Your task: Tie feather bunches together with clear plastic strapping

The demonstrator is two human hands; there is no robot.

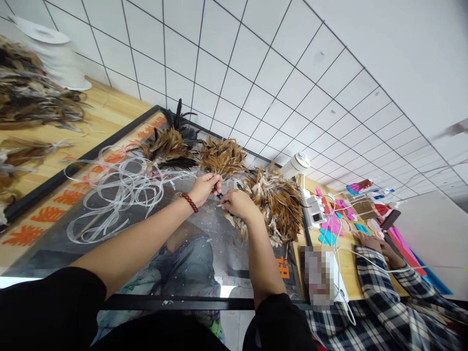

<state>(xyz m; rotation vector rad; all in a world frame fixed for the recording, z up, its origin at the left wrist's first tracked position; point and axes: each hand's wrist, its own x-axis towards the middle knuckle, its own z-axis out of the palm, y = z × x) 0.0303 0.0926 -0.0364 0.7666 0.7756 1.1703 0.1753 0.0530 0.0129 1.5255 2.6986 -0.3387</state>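
My left hand, a dark red bead bracelet at its wrist, is closed at the base of a brown feather bunch that fans out away from me. Close beside it, my right hand pinches a small dark blue thing whose kind I cannot make out. A large pile of brown feathers lies just right of my right hand. Left of my hands are a brown and black feather bunch and a loose tangle of translucent white ribbon.
A dark-framed glass tabletop lies under my hands. More feathers and a white spool are at left. On the right stand a white cylinder, a charger with cables, colored pieces and a person in a plaid sleeve.
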